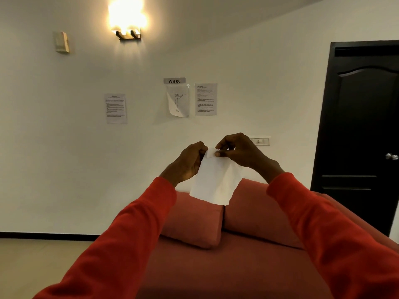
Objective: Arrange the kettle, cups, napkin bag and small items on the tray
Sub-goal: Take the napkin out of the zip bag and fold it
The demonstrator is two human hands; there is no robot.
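Note:
A white napkin bag [216, 180] hangs in the air at chest height, held up in front of the wall. My left hand [187, 162] pinches its top left corner. My right hand [241, 152] pinches the top edge from the right, thumb and fingers closed on the folded flap. The bag's lower part droops free above the red cushions. Both arms wear red sleeves. The tray, kettle, cups and small items are out of view.
A red sofa [216, 266] with two back cushions [194, 223] lies below my hands. Papers [115, 108] are taped to the white wall, a lit lamp [128, 22] hangs above, and a dark door [362, 126] stands at the right.

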